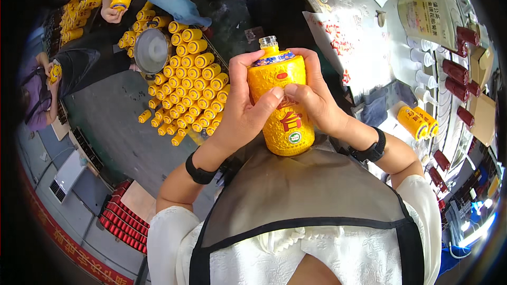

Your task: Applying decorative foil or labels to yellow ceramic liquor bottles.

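A yellow ceramic-looking bottle [288, 136] stands nearly upright in front of my chest, its base close to my grey apron [301, 195]. It has an embossed surface, a blue patterned shoulder band, a red character, a round green-and-white sticker and a clear glass neck without a cap. My left hand [242, 103] wraps its left side and my right hand [320, 100] its right side. Both thumbs press on the front, just below the small red oval; the other fingers reach round behind and are partly hidden.
Many similar yellow bottles [187, 84] stand packed at the left beside a round metal pan [151, 50]. Two co-workers hold yellow bottles there. Right, two yellow bottles [412, 121] lie on a bench near a printed plastic sheet [335, 39], white plastic parts and dark red pieces [455, 71].
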`<control>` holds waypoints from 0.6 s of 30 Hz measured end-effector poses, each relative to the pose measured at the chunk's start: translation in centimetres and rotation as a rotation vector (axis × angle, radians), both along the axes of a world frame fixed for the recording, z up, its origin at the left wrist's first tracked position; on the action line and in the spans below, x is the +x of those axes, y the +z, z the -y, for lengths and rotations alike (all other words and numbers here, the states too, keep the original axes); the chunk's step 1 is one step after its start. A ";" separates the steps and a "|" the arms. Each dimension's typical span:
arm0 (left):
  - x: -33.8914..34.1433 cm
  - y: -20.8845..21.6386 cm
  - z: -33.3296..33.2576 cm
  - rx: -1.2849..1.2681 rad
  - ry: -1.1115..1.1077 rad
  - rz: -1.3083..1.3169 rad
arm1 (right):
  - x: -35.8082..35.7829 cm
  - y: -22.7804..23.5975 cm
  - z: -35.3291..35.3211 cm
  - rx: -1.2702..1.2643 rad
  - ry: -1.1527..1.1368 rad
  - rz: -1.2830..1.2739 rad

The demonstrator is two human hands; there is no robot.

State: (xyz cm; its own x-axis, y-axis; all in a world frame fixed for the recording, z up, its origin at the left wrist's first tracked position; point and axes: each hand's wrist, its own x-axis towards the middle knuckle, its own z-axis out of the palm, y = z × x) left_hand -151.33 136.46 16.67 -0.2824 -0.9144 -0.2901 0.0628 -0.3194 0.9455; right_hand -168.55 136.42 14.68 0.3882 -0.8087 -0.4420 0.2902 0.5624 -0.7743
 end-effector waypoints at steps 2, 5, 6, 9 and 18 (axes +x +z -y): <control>0.1 -0.2 0.1 -0.007 -0.003 0.002 | 0.1 -0.2 0.0 -0.003 -0.012 0.005; 0.2 -0.3 0.1 0.007 -0.006 -0.016 | -0.1 -0.5 -0.2 0.003 -0.003 0.024; 0.1 -0.1 0.2 0.033 -0.001 -0.026 | -0.2 -0.9 -0.3 0.020 -0.015 0.087; 0.3 -0.1 0.3 0.048 0.006 -0.022 | -0.5 -1.0 -0.1 0.012 -0.015 0.145; -0.6 0.6 0.5 0.063 0.024 0.008 | -0.8 -1.0 -0.3 -0.024 -0.015 0.157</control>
State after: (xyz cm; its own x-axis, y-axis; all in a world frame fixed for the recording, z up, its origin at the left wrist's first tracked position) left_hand -151.94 135.91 17.28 -0.2583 -0.9008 -0.3492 0.0639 -0.3766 0.9242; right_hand -169.32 136.69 13.73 0.4390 -0.8241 -0.3578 0.4163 0.5395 -0.7318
